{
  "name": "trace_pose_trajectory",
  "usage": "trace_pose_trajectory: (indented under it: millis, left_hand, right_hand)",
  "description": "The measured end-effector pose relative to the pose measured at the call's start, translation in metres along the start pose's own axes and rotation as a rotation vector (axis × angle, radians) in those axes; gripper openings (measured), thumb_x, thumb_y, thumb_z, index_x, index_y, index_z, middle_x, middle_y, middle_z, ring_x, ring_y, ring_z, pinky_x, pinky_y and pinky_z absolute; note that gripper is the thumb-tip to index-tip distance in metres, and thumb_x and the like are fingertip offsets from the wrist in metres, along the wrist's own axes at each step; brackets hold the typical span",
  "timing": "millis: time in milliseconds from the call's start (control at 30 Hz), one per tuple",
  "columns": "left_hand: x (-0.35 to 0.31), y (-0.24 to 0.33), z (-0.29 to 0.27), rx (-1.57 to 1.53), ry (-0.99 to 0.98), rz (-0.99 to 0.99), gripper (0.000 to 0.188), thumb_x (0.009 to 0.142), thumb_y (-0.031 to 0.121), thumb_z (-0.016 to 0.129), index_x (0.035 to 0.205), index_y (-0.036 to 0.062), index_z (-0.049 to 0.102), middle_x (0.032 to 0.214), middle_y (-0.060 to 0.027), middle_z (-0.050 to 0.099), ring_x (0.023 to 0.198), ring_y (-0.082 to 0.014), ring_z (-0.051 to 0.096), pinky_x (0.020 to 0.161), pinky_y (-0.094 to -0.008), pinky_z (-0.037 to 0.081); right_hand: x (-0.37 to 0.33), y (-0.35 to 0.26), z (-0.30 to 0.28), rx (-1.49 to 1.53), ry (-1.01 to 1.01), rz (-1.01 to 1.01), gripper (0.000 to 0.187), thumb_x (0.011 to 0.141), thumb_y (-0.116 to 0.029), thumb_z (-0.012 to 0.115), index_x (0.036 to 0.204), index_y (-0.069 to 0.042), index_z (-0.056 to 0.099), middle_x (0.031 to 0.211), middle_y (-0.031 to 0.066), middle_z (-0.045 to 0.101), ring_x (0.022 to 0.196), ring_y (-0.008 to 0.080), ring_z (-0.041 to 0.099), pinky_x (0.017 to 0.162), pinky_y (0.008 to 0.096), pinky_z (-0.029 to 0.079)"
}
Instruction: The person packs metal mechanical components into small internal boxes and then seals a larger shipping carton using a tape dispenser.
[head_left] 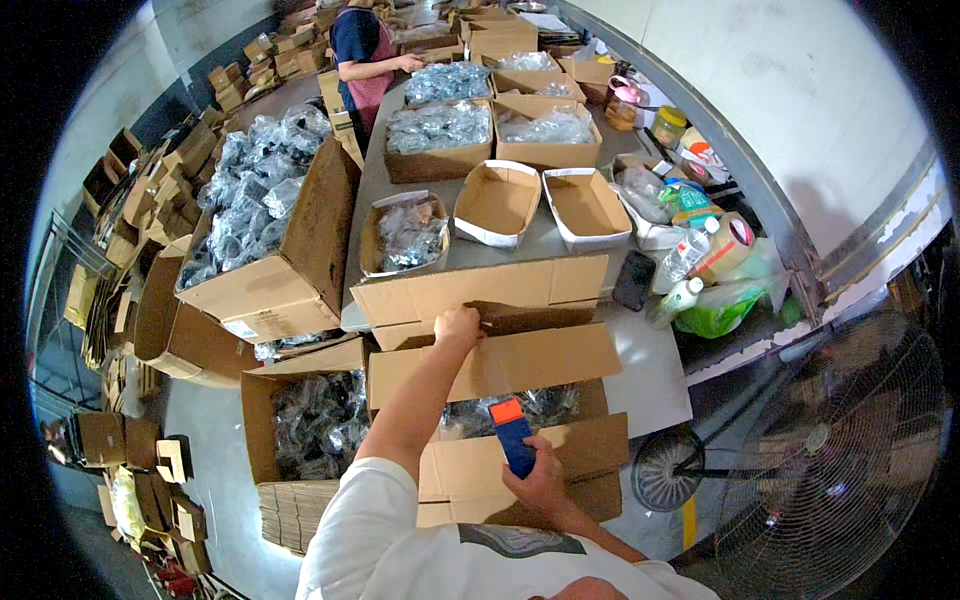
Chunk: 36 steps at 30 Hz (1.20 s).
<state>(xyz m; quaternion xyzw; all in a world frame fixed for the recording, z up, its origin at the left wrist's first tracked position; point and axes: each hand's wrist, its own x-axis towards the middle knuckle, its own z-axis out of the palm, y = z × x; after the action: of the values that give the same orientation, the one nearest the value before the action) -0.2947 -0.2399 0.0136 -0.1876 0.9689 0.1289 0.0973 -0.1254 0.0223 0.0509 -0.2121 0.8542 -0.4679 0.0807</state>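
Observation:
My left hand point(457, 328) reaches forward over an open cardboard carton point(540, 283), its fingers closed at the carton's near inner edge. What they hold, if anything, is hidden. Lower down, my right hand point(540, 478) is wrapped round a blue, block-shaped tool with an orange end point(512, 436); its exact kind does not show. The tool is above a second open carton point(525, 455) in front of my body, its flaps folded out. Clear plastic-wrapped dark parts point(548, 402) lie inside that carton, partly hidden by flaps and my arm.
A large carton point(290, 290) heaped with bagged parts stands at the left, another carton point(262, 420) below it. Shallow trays point(497, 203) and filled boxes point(437, 165) line the table. A person point(365, 60) stands at the far left. A caged fan point(820, 440) stands at right.

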Motion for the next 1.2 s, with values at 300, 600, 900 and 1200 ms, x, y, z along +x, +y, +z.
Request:
trace_pose_trajectory:
  millis: [300,600,900,1200]
  left_hand:
    - [-0.024,-0.031,0.014,-0.336,0.022,0.274,0.038,0.092,0.042,0.04,0.106,0.013,0.061,0.102,-0.0176,0.062,0.092,-0.04,0.058,0.083,-0.0486,0.044]
    - [-0.235,-0.006,0.051,0.343,0.098,0.463,0.107,0.063,0.06,0.065,0.142,0.0073,0.017,0.149,-0.0098,0.015,0.136,-0.0278,0.017,0.102,-0.064,0.016]
    - [-0.242,0.011,0.048,0.078,0.318,0.299,0.107,0.056,0.044,0.073,0.14,0.005,0.021,0.149,-0.01,0.015,0.137,-0.0239,0.016,0.102,-0.0624,0.019]
    - [-0.222,0.005,0.067,-0.013,0.369,0.28,0.112,0.059,0.043,0.074,0.142,0.0015,0.012,0.148,-0.0143,0.013,0.139,-0.0292,0.009,0.105,-0.0611,0.012]
  right_hand:
    - [-0.002,0.001,0.007,-0.066,0.101,-0.176,0.054,0.067,-0.016,0.071,0.111,-0.002,0.043,0.104,0.0229,0.047,0.1,0.0372,0.049,0.085,0.0459,0.041]
    - [0.025,-0.002,0.007,0.065,0.178,-0.318,0.048,0.069,-0.011,0.067,0.113,-0.002,0.049,0.122,0.0217,0.045,0.111,0.0373,0.046,0.095,0.0447,0.038]
    - [0.013,-0.025,0.0,-0.029,0.116,-0.335,0.046,0.067,-0.01,0.067,0.109,0.002,0.053,0.118,0.0248,0.05,0.11,0.0384,0.05,0.094,0.0423,0.04]
    - [0.007,-0.023,0.007,-0.074,0.117,-0.322,0.046,0.068,-0.009,0.067,0.111,0.001,0.052,0.119,0.0244,0.05,0.11,0.037,0.05,0.094,0.041,0.039]
